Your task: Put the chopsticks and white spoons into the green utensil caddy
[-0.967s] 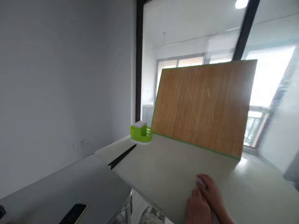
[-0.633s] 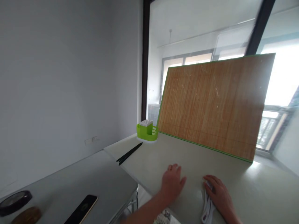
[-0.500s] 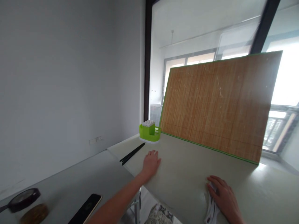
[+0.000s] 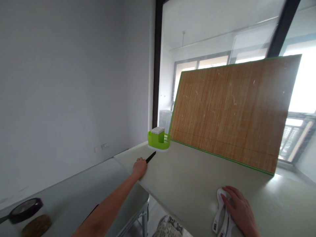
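My left hand (image 4: 140, 168) has its fingers closed around black chopsticks (image 4: 151, 157) at the table's left edge. Their far ends stick out toward the green and white utensil basket (image 4: 158, 141). My right hand (image 4: 238, 205) lies over several white spoons (image 4: 218, 210) near the front of the table. Its thumb and fingers press on their upper ends, while the labelled handles point toward me. One spoon is fanned out to the left; the palm partly hides the others.
A bamboo board (image 4: 229, 115) with green edging leans at the back of the white table (image 4: 190, 177). To the left is a lower grey surface (image 4: 98, 184) with a clear jar (image 4: 27, 210) and dark lid. My forearm covers most of a phone there.
My left hand has moved left from the bare tabletop onto the chopsticks and closed on them. Under my right hand the spoons have spread apart, one swinging left.
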A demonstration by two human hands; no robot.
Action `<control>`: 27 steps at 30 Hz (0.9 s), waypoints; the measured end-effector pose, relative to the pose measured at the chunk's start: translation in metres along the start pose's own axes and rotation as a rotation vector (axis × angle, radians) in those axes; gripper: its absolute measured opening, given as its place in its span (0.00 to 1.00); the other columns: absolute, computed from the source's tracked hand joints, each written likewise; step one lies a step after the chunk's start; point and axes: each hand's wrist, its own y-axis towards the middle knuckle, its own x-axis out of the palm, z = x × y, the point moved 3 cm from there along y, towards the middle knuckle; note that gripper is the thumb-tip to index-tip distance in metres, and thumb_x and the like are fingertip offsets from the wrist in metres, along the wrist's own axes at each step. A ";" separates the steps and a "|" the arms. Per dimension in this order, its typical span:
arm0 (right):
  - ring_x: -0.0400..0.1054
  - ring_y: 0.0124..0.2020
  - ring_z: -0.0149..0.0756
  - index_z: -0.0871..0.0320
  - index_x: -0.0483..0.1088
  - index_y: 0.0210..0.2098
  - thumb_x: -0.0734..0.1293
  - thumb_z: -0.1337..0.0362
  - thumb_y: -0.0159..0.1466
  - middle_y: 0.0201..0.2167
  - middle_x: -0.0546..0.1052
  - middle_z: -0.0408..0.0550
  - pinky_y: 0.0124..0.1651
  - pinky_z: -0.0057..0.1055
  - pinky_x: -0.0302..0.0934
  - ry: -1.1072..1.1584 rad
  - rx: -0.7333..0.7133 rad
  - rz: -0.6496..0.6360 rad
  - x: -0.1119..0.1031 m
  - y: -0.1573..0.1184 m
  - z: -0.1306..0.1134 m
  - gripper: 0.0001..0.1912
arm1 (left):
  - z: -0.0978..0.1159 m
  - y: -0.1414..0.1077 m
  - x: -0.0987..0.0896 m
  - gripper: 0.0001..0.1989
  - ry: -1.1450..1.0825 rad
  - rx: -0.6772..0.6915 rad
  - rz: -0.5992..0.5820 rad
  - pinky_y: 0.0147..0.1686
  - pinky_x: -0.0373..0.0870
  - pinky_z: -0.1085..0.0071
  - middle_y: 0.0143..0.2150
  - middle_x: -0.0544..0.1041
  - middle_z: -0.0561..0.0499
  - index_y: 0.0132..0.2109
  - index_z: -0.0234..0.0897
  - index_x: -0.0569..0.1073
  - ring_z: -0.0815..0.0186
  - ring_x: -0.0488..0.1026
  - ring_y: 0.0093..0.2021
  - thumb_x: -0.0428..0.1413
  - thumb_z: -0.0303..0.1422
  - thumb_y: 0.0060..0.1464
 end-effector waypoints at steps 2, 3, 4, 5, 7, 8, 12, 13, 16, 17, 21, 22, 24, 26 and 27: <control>0.62 0.53 0.43 0.51 0.67 0.50 0.58 0.50 0.63 0.53 0.68 0.50 0.56 0.48 0.58 0.001 -0.005 -0.008 0.000 0.000 -0.001 0.20 | 0.011 -0.004 0.011 0.10 0.031 0.056 -0.007 0.45 0.70 0.61 0.44 0.73 0.45 0.43 0.30 0.72 0.61 0.70 0.46 0.51 0.32 0.60; 0.62 0.53 0.43 0.51 0.67 0.50 0.58 0.50 0.64 0.53 0.68 0.50 0.56 0.48 0.58 0.000 -0.006 -0.011 -0.001 0.000 -0.002 0.20 | 0.019 -0.008 0.017 0.10 0.044 0.089 -0.007 0.45 0.69 0.62 0.43 0.73 0.43 0.42 0.29 0.73 0.60 0.70 0.47 0.49 0.30 0.60; 0.62 0.53 0.43 0.51 0.67 0.50 0.57 0.50 0.64 0.53 0.69 0.50 0.56 0.48 0.57 0.000 -0.005 -0.012 -0.001 0.000 -0.003 0.20 | 0.028 -0.015 0.021 0.10 0.052 0.122 -0.003 0.45 0.69 0.63 0.43 0.73 0.41 0.42 0.28 0.74 0.58 0.69 0.48 0.48 0.27 0.60; 0.62 0.53 0.43 0.51 0.67 0.50 0.57 0.50 0.64 0.52 0.69 0.50 0.56 0.47 0.57 0.001 -0.005 -0.010 -0.001 0.000 -0.003 0.20 | 0.039 -0.023 0.026 0.11 0.057 0.154 0.004 0.45 0.69 0.63 0.44 0.73 0.40 0.43 0.27 0.74 0.57 0.68 0.48 0.47 0.25 0.59; 0.62 0.53 0.43 0.52 0.67 0.49 0.57 0.51 0.64 0.52 0.69 0.50 0.56 0.47 0.57 0.000 -0.002 -0.006 -0.002 0.001 -0.005 0.19 | 0.063 -0.043 0.032 0.13 0.061 0.205 0.017 0.44 0.69 0.64 0.44 0.72 0.39 0.44 0.27 0.74 0.57 0.68 0.48 0.46 0.22 0.58; 0.62 0.53 0.43 0.51 0.67 0.49 0.57 0.51 0.64 0.52 0.69 0.49 0.55 0.47 0.57 -0.002 0.000 -0.007 -0.002 0.001 -0.006 0.19 | 0.076 -0.055 0.034 0.13 0.062 0.223 0.023 0.44 0.69 0.64 0.44 0.72 0.40 0.45 0.28 0.74 0.57 0.68 0.48 0.46 0.21 0.57; 0.62 0.53 0.42 0.51 0.67 0.50 0.57 0.51 0.64 0.51 0.70 0.47 0.55 0.46 0.57 -0.015 0.009 -0.005 -0.005 0.000 -0.009 0.19 | 0.130 -0.099 0.040 0.13 0.065 0.298 0.046 0.42 0.72 0.63 0.43 0.73 0.40 0.46 0.28 0.73 0.57 0.70 0.46 0.48 0.21 0.57; 0.62 0.53 0.42 0.51 0.67 0.50 0.57 0.52 0.64 0.51 0.71 0.47 0.55 0.45 0.57 -0.018 0.010 0.001 -0.006 0.000 -0.009 0.18 | 0.142 -0.109 0.042 0.13 0.068 0.320 0.052 0.42 0.72 0.63 0.43 0.73 0.40 0.47 0.27 0.73 0.57 0.70 0.45 0.49 0.21 0.56; 0.63 0.53 0.41 0.52 0.67 0.50 0.57 0.54 0.65 0.50 0.72 0.47 0.54 0.43 0.57 -0.061 0.012 0.017 -0.012 -0.001 -0.013 0.18 | 0.174 -0.132 0.046 0.13 0.052 0.385 0.073 0.41 0.73 0.63 0.43 0.74 0.41 0.48 0.27 0.73 0.57 0.71 0.45 0.52 0.23 0.55; 0.63 0.53 0.41 0.52 0.67 0.50 0.56 0.54 0.65 0.50 0.72 0.47 0.54 0.42 0.57 -0.088 0.012 0.016 -0.015 -0.001 -0.015 0.18 | 0.182 -0.137 0.046 0.13 0.043 0.404 0.083 0.40 0.74 0.62 0.43 0.74 0.40 0.48 0.27 0.73 0.57 0.71 0.45 0.52 0.23 0.55; 0.63 0.52 0.41 0.52 0.68 0.49 0.55 0.58 0.66 0.48 0.74 0.46 0.53 0.42 0.54 -0.185 -0.015 -0.031 -0.026 0.007 -0.032 0.17 | 0.202 -0.148 0.044 0.14 0.005 0.448 0.092 0.38 0.75 0.61 0.42 0.74 0.38 0.47 0.26 0.73 0.56 0.71 0.43 0.52 0.20 0.53; 0.63 0.51 0.42 0.53 0.68 0.49 0.54 0.59 0.66 0.47 0.75 0.46 0.53 0.42 0.54 -0.201 -0.031 -0.051 -0.027 0.011 -0.039 0.17 | 0.204 -0.148 0.042 0.15 -0.005 0.444 0.081 0.38 0.75 0.60 0.42 0.74 0.37 0.48 0.25 0.73 0.55 0.72 0.44 0.51 0.20 0.53; 0.64 0.49 0.43 0.53 0.70 0.49 0.55 0.62 0.65 0.46 0.76 0.47 0.52 0.43 0.53 -0.238 -0.070 -0.101 -0.027 0.022 -0.052 0.17 | 0.206 -0.148 0.038 0.15 -0.037 0.433 0.046 0.39 0.75 0.59 0.43 0.74 0.37 0.48 0.25 0.73 0.54 0.71 0.45 0.51 0.21 0.54; 0.65 0.48 0.44 0.53 0.71 0.48 0.55 0.66 0.64 0.44 0.77 0.48 0.50 0.43 0.52 -0.274 -0.110 -0.150 -0.023 0.035 -0.065 0.17 | 0.204 -0.148 0.031 0.16 -0.091 0.424 0.019 0.42 0.74 0.57 0.44 0.74 0.38 0.51 0.27 0.71 0.52 0.71 0.46 0.52 0.24 0.54; 0.65 0.48 0.44 0.53 0.71 0.47 0.55 0.67 0.63 0.44 0.77 0.49 0.49 0.43 0.52 -0.290 -0.129 -0.170 -0.020 0.041 -0.070 0.18 | 0.201 -0.148 0.027 0.18 -0.128 0.426 0.011 0.44 0.73 0.55 0.46 0.74 0.38 0.53 0.28 0.70 0.51 0.70 0.47 0.53 0.27 0.55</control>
